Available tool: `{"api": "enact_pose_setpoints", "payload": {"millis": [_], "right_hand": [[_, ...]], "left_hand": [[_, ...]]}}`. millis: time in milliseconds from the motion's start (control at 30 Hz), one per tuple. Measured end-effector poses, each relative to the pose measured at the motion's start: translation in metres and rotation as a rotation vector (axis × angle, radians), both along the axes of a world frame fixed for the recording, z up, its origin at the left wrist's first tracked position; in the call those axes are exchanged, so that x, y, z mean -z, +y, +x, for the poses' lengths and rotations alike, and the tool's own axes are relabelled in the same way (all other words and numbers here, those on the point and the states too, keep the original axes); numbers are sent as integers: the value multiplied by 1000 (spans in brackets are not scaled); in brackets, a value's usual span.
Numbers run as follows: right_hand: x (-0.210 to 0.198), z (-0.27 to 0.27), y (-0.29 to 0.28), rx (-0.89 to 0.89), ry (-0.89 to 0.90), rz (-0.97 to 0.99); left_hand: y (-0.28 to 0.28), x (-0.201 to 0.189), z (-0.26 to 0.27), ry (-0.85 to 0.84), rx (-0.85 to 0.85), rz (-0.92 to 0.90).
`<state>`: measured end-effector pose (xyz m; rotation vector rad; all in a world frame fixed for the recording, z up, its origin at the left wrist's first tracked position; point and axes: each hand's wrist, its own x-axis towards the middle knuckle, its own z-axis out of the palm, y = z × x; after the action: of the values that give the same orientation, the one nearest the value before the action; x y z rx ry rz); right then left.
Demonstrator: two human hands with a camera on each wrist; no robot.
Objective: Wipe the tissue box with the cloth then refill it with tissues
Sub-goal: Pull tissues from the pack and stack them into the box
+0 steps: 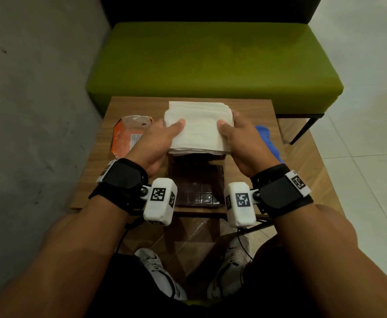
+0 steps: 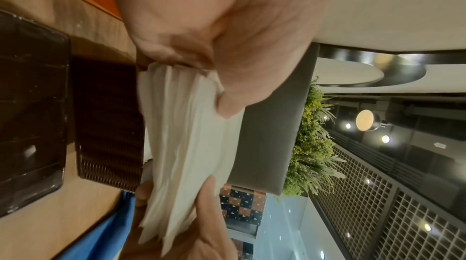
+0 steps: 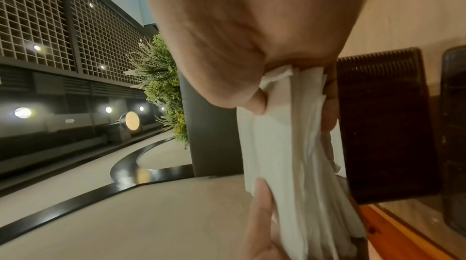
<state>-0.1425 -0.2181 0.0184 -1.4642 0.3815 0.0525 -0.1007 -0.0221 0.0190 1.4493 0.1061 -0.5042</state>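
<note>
Nearest the head camera, at six o'clock, are the person's grey sneakers on the floor, below the small wood-grain table. Above the table's middle, both hands hold a thick stack of white paper tissues. The left hand grips its nine o'clock edge and the right hand its three o'clock edge, each with the thumb pressed flat on top and the fingers curled underneath, pinching the stack between them. Directly under the stack sits the dark brown woven tissue box, mostly hidden; the wrist views show the tissues just above it. Its dark glossy lid lies flat at six o'clock of the box. The blue cloth is set aside at three o'clock, and an orange plastic tissue wrapper lies at nine o'clock.

The refill seems underway. To do it well, keep the stack level and squared, line its edges up with the box walls, and lower it evenly, since loose sheets at the edges could catch or fold.
</note>
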Motion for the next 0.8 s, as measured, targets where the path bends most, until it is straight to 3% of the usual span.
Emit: {"api": "enact_pose_setpoints", "payload": {"millis": [100, 333, 500, 800], "right_hand": [[3, -3, -1, -29, -49, -10], [4, 2, 5, -69, -60, -86], [-12, 17, -11, -44, 18, -170], [-17, 51, -17, -79, 121, -409]], "left_hand": [[1, -5, 1, 63, 32, -15], [-7, 1, 2, 4, 58, 19], [-6, -3, 16, 26, -60, 50], [-13, 15, 53, -106, -213, 427]]}}
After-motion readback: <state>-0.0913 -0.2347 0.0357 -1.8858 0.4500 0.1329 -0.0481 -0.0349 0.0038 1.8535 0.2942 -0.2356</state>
